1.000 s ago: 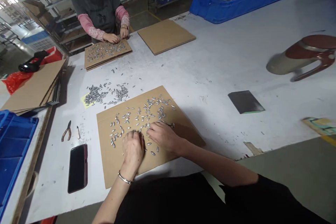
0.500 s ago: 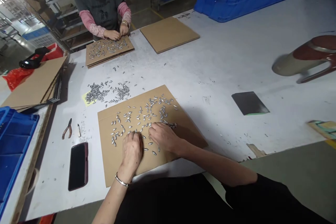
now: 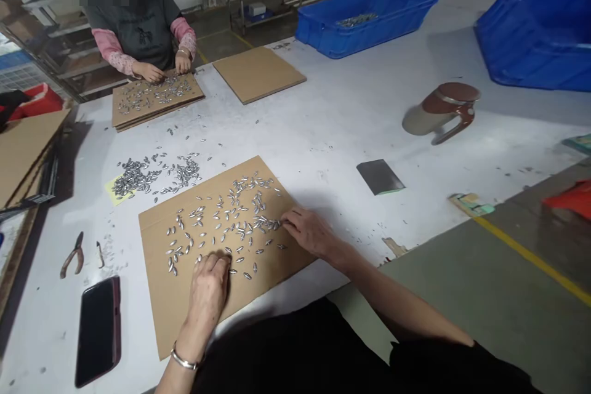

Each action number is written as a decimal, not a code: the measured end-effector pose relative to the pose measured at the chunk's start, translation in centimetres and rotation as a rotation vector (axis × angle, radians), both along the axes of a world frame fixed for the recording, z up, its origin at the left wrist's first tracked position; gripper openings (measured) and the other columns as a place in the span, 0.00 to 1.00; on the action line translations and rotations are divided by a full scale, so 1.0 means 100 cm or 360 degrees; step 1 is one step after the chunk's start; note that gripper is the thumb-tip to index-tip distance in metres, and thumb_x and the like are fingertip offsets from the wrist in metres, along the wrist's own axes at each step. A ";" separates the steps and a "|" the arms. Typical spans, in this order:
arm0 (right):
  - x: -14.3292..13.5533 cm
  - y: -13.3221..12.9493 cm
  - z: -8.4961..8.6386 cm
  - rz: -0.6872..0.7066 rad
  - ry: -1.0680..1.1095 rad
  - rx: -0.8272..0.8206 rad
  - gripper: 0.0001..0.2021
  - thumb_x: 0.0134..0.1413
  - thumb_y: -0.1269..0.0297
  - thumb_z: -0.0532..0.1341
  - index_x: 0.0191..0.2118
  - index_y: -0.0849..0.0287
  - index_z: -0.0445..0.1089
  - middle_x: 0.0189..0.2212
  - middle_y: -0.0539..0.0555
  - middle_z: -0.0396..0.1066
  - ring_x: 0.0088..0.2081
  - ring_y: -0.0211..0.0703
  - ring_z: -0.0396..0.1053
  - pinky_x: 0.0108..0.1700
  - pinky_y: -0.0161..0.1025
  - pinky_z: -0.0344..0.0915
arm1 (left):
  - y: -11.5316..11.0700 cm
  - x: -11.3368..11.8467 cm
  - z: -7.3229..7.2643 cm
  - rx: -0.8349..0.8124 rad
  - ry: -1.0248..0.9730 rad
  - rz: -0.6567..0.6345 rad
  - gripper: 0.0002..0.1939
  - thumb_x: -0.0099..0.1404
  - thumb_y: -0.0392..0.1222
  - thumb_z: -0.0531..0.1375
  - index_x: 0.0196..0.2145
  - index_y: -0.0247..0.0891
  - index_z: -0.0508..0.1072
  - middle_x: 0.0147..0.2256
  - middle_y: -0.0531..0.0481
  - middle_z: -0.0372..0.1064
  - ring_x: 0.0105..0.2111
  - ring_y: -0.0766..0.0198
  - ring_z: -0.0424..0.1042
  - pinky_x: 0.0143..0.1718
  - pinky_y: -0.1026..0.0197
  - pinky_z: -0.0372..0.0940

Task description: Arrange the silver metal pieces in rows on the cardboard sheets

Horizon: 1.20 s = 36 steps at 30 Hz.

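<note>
Many small silver spindle-shaped metal pieces [image 3: 240, 231] lie spread over a brown cardboard sheet [image 3: 286, 268] in front of me. My left hand [image 3: 210, 286] rests on the sheet's near part, its fingers curled downward beside a few pieces; the fingertips are hidden, so what they hold cannot be told. At the right side of the spread, my right hand [image 3: 309, 231] has its fingers pressed together, the tips at a small silver piece by the edge of a dense cluster. A loose heap of the same pieces [image 3: 133, 177] lies beyond the sheet, partly on yellow paper.
Pliers [image 3: 74, 255] and a phone [image 3: 98, 329] lie to the left. A dark flat pad [image 3: 381, 176], a lidded mug [image 3: 441, 109] and blue bins [image 3: 332, 31] are to the right and behind. Across the table a co-worker [image 3: 143, 31] handles pieces on stacked cardboard [image 3: 124, 117].
The view has swung to the right. My right hand has shifted rightward across the sheet, away from my left hand, to the edge of the cluster. My left hand stays low on the sheet.
</note>
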State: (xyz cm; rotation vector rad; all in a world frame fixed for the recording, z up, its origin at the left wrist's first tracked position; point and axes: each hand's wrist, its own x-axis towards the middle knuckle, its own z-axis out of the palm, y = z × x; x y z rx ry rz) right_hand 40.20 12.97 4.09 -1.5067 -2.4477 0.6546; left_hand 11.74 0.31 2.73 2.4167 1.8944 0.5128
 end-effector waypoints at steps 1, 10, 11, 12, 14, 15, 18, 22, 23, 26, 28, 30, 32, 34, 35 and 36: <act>-0.003 0.000 -0.002 0.0023 -0.0002 -0.0003 0.09 0.69 0.69 0.57 0.46 0.56 0.75 0.44 0.55 0.74 0.43 0.44 0.72 0.44 0.38 0.64 | -0.001 0.000 -0.001 0.0002 0.0010 -0.0010 0.09 0.74 0.37 0.53 0.42 0.38 0.74 0.36 0.47 0.75 0.37 0.57 0.72 0.41 0.54 0.67; -0.013 0.010 0.006 -0.0021 -0.0243 -0.0138 0.06 0.69 0.66 0.58 0.40 0.58 0.71 0.40 0.55 0.73 0.39 0.44 0.71 0.37 0.37 0.58 | 0.001 0.001 -0.005 0.0036 -0.0045 0.0077 0.11 0.74 0.37 0.52 0.43 0.39 0.76 0.39 0.45 0.76 0.38 0.57 0.74 0.43 0.53 0.70; -0.012 0.011 0.006 -0.0001 -0.0256 -0.0133 0.06 0.69 0.66 0.58 0.40 0.58 0.71 0.40 0.55 0.72 0.39 0.44 0.70 0.37 0.36 0.57 | 0.003 0.003 -0.005 0.0037 -0.0066 0.0106 0.12 0.75 0.37 0.52 0.41 0.38 0.76 0.38 0.45 0.76 0.38 0.57 0.74 0.42 0.53 0.70; -0.010 0.012 0.006 0.0024 -0.0263 -0.0117 0.06 0.69 0.66 0.58 0.39 0.58 0.71 0.41 0.56 0.72 0.39 0.43 0.70 0.37 0.36 0.57 | 0.004 0.004 -0.004 0.0040 -0.0091 0.0135 0.12 0.75 0.37 0.52 0.40 0.38 0.76 0.38 0.44 0.76 0.37 0.57 0.74 0.42 0.53 0.70; -0.007 0.012 0.003 0.0091 -0.0242 -0.0068 0.06 0.69 0.67 0.58 0.39 0.59 0.71 0.41 0.56 0.71 0.38 0.42 0.70 0.37 0.36 0.57 | 0.007 0.006 -0.001 0.0037 -0.0135 0.0177 0.12 0.75 0.38 0.52 0.40 0.38 0.76 0.38 0.44 0.76 0.37 0.57 0.74 0.43 0.52 0.71; -0.005 0.012 0.001 0.0136 -0.0211 -0.0051 0.06 0.69 0.68 0.58 0.39 0.59 0.71 0.41 0.56 0.71 0.38 0.42 0.70 0.37 0.36 0.57 | 0.007 0.007 0.001 0.0033 -0.0171 0.0184 0.12 0.75 0.38 0.52 0.40 0.38 0.76 0.38 0.44 0.76 0.38 0.57 0.75 0.44 0.53 0.71; 0.001 0.008 -0.008 0.0230 -0.0094 -0.0022 0.05 0.67 0.71 0.58 0.40 0.59 0.71 0.40 0.55 0.72 0.38 0.42 0.70 0.38 0.36 0.59 | 0.006 0.001 0.007 0.0063 -0.0334 0.0222 0.11 0.74 0.39 0.53 0.45 0.39 0.76 0.41 0.43 0.75 0.42 0.58 0.75 0.47 0.54 0.71; 0.010 -0.002 -0.021 0.0136 -0.0040 0.0205 0.08 0.69 0.71 0.56 0.41 0.59 0.73 0.40 0.56 0.72 0.37 0.43 0.71 0.39 0.38 0.62 | -0.001 -0.020 0.015 0.0141 -0.0398 0.0430 0.11 0.74 0.42 0.54 0.44 0.39 0.77 0.40 0.44 0.75 0.41 0.57 0.75 0.46 0.55 0.71; 0.013 -0.005 -0.023 0.0132 -0.0029 0.0260 0.09 0.69 0.70 0.56 0.41 0.59 0.73 0.39 0.56 0.72 0.37 0.44 0.71 0.39 0.38 0.63 | -0.003 -0.026 0.016 0.0146 -0.0392 0.0478 0.11 0.74 0.43 0.55 0.44 0.39 0.77 0.40 0.45 0.75 0.41 0.57 0.75 0.45 0.55 0.71; 0.017 -0.012 -0.026 0.0157 0.0080 0.0347 0.10 0.70 0.69 0.55 0.42 0.59 0.74 0.40 0.57 0.73 0.38 0.44 0.72 0.41 0.38 0.65 | -0.008 -0.042 0.022 0.0178 -0.0376 0.0610 0.12 0.73 0.44 0.55 0.43 0.39 0.77 0.41 0.45 0.75 0.40 0.58 0.76 0.44 0.56 0.71; 0.014 -0.012 -0.023 0.0167 0.0156 0.0370 0.10 0.71 0.68 0.55 0.45 0.59 0.74 0.41 0.57 0.73 0.40 0.44 0.72 0.43 0.38 0.66 | -0.011 -0.051 0.026 0.0249 -0.0358 0.0706 0.12 0.72 0.45 0.56 0.42 0.39 0.77 0.40 0.46 0.76 0.39 0.58 0.76 0.44 0.56 0.70; 0.007 -0.010 -0.015 0.0249 0.0145 0.0354 0.11 0.71 0.67 0.54 0.45 0.58 0.74 0.41 0.56 0.73 0.41 0.44 0.71 0.45 0.39 0.66 | -0.012 -0.060 0.030 0.0305 -0.0322 0.0820 0.12 0.71 0.45 0.55 0.41 0.39 0.78 0.37 0.47 0.76 0.38 0.58 0.76 0.43 0.56 0.70; -0.002 -0.006 -0.006 0.0371 0.0021 0.0291 0.10 0.71 0.68 0.55 0.43 0.58 0.75 0.40 0.56 0.73 0.41 0.44 0.71 0.46 0.39 0.65 | -0.013 -0.068 0.031 0.0333 -0.0279 0.0921 0.13 0.71 0.46 0.55 0.40 0.39 0.78 0.36 0.47 0.75 0.38 0.57 0.75 0.43 0.55 0.70; -0.011 -0.001 0.000 0.0399 -0.0145 0.0223 0.10 0.70 0.69 0.55 0.41 0.59 0.75 0.39 0.57 0.73 0.41 0.45 0.71 0.45 0.39 0.64 | -0.015 -0.077 0.029 0.0347 -0.0245 0.1007 0.14 0.71 0.48 0.55 0.40 0.39 0.78 0.37 0.46 0.76 0.38 0.56 0.75 0.43 0.54 0.69; -0.015 0.001 0.003 0.0388 -0.0211 0.0192 0.10 0.70 0.70 0.55 0.41 0.60 0.75 0.40 0.58 0.73 0.41 0.45 0.70 0.45 0.39 0.63 | -0.017 -0.081 0.027 0.0360 -0.0240 0.1050 0.15 0.70 0.48 0.55 0.40 0.39 0.78 0.37 0.45 0.76 0.39 0.55 0.75 0.43 0.54 0.69; -0.017 0.003 0.004 0.0376 -0.0257 0.0167 0.11 0.70 0.70 0.54 0.41 0.60 0.74 0.40 0.58 0.73 0.41 0.45 0.70 0.44 0.39 0.63 | -0.019 -0.085 0.024 0.0373 -0.0247 0.1097 0.15 0.70 0.48 0.55 0.41 0.39 0.78 0.38 0.44 0.76 0.40 0.55 0.75 0.44 0.53 0.69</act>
